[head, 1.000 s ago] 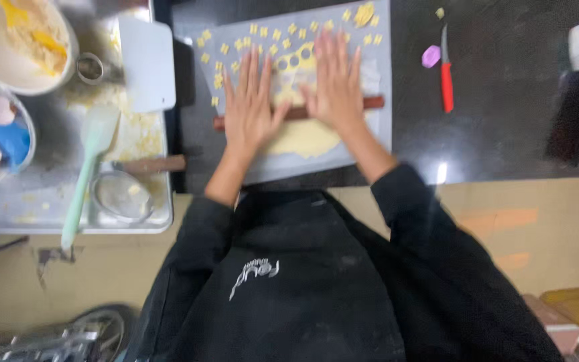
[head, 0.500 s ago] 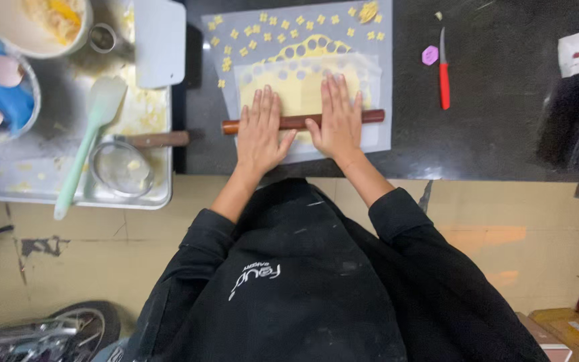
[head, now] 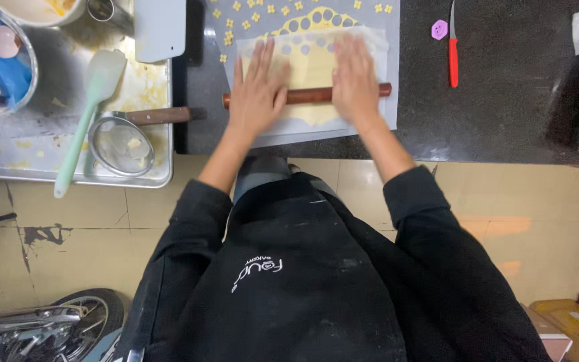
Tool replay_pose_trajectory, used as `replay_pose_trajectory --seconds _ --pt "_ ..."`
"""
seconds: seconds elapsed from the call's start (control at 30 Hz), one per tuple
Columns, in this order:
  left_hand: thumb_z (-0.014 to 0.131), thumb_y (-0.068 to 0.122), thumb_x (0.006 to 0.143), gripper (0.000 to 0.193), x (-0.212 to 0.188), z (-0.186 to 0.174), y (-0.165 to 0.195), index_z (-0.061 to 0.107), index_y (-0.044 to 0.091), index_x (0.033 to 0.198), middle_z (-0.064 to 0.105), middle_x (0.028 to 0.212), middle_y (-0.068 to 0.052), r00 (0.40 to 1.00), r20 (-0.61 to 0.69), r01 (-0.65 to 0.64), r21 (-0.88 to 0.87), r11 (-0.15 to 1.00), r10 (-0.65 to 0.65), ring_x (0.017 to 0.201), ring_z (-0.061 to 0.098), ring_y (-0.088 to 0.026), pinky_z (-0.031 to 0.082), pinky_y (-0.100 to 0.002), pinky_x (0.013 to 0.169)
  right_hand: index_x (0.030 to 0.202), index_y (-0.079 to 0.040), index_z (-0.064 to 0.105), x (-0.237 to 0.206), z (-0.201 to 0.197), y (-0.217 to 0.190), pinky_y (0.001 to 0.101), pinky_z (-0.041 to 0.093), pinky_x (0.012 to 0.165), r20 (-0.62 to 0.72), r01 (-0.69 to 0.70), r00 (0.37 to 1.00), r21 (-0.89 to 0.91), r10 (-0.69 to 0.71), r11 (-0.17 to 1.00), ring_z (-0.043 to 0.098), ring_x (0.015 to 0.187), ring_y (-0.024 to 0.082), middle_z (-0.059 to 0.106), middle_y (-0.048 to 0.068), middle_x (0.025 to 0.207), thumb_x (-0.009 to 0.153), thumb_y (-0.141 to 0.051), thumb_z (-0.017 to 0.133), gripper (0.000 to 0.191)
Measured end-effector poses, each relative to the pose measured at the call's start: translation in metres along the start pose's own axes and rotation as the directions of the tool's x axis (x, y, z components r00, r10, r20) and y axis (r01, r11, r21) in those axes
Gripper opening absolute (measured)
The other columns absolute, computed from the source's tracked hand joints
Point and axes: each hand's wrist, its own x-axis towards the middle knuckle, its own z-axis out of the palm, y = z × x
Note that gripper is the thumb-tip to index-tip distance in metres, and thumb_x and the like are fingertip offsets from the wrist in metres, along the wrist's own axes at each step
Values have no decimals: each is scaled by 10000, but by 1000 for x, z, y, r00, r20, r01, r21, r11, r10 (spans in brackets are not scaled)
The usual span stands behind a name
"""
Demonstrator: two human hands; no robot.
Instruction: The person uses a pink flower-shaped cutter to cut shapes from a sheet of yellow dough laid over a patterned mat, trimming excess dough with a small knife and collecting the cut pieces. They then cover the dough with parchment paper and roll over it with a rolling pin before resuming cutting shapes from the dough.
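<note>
Leftmost, a metal tray (head: 8, 157) carries a pale green spatula (head: 88, 107). Next, left hand (head: 256, 94) and right hand (head: 355, 79) press flat, fingers spread, on a wooden rolling pin (head: 309, 94) over yellow dough (head: 309, 64). Rightward lie a red-handled knife (head: 453, 57) and cardboard boxes (head: 574, 325).

Single head-worn camera looked steeply down over wearer's black apron (head: 303, 281), close above dark stone counter (head: 504, 100); counter edge ran across upper frame, tiled floor (head: 68, 234) below.
</note>
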Motion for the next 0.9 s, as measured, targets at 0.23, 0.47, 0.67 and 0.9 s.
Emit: replay_pose_trajectory --seconds 0.23,0.47,0.67,0.9 --pt "555 400 976 779 47 -18 -14 322 60 1638 139 1697 -173 999 -9 44 4 999 -43 1571 118 -333 86 -647 1223 1586 -15 304 47 -24 11 653 64 1232 111 -4 994 -25 7 1000 98 1564 400 196 193 1684 1018 -286 564 682" --pt "494 501 1015 769 10 9 -8 318 70 1627 181 1703 -137 997 51 58 15 998 -59 1579 152 -290 98 -630 1244 1624 24 208 8 -2 18 643 53 1245 108 -73 991 -108 85 992 67 1590 386 172 186 1716 1068 -338 483 718" --pt "518 510 984 785 -9 24 -1 328 75 1609 211 1684 -142 990 69 125 19 992 -126 1562 165 -308 129 -623 1226 1606 34 228 -16 3 15 650 53 1227 113 -84 989 -139 100 987 87 1574 379 213 180 1692 1006 -387 528 793" --pt "558 474 971 801 -29 29 4 311 65 1614 216 1682 -180 987 46 153 -12 988 -153 1564 171 -331 160 -611 1229 1605 23 261 -35 9 12 653 79 1223 53 -95 993 -141 104 985 127 1574 378 243 183 1683 996 -416 526 796"
